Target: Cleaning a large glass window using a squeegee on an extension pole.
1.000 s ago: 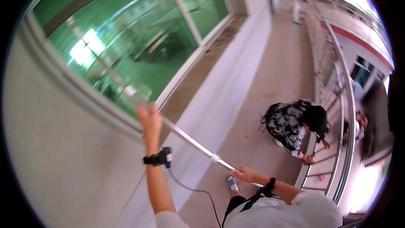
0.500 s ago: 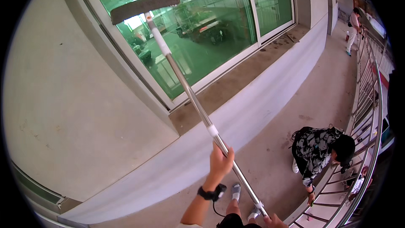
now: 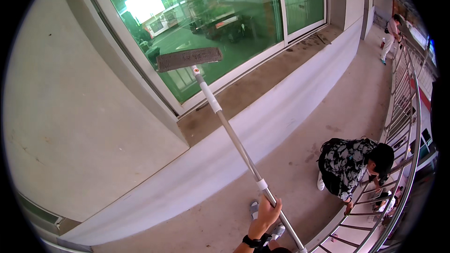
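Note:
My left hand [image 3: 268,213], with a black band at its wrist, is wrapped round the metal pole of a long flat mop [image 3: 236,143] just below a white collar. The pole slants up and to the left. At its far end the wide grey mop pad [image 3: 189,59] lies against the lower part of the green-tinted window [image 3: 225,61], close to the left frame. My right hand is out of view; the pole's lower end runs down toward the picture's bottom edge.
A dirty window sill [image 3: 262,79] runs beneath the glass, above a pale wall [image 3: 215,173]. To the right, a person in a patterned shirt [image 3: 349,164] bends at the metal railing [image 3: 415,136]. Farther along the walkway another person [image 3: 391,37] stands by the railing.
The mop pad has moved down the glass, from high up to near the lower frame. My left hand has come down and right with the pole, and my right hand has left view.

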Tool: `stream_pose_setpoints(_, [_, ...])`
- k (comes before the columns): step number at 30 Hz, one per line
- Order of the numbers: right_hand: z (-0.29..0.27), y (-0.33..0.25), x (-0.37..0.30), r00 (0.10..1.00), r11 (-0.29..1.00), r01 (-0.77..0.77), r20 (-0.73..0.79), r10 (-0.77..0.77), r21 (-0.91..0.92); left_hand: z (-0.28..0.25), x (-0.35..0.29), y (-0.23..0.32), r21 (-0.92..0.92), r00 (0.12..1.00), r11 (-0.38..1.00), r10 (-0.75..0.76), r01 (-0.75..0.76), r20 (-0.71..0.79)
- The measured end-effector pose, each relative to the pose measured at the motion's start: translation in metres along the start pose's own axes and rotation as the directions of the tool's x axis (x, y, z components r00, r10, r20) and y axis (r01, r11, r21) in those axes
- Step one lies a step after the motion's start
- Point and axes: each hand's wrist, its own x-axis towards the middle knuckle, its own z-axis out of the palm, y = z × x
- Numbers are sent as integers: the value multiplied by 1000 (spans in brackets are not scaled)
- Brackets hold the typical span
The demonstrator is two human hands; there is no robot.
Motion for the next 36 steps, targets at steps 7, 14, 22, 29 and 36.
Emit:
stream_pose_setpoints(7, [7, -25, 47, 948, 960, 249, -235, -215, 125, -11, 43, 99, -298, 999, 954, -17, 27, 37])
stream_pose_setpoints(14, [-14, -135, 137, 705, 723, 664, -484, -519, 191, -50, 168, 210, -252, 932, 903, 362, -347, 18])
stream_pose_setpoints(22, [-65, -360, 167, 669, 685, 720, -376, -642, 112, -88, 323, 305, -107, 801, 795, 584, -597, -128])
stream_pose_setpoints(29, [-119, -455, 193, 589, 567, 806, -338, -734, 172, -73, 412, 353, -107, 780, 773, 617, -625, -102])
stream_pose_setpoints(36, [-181, -518, 230, 516, 497, 856, -274, -812, 141, -53, 506, 377, 153, 579, 609, 790, -778, -202])
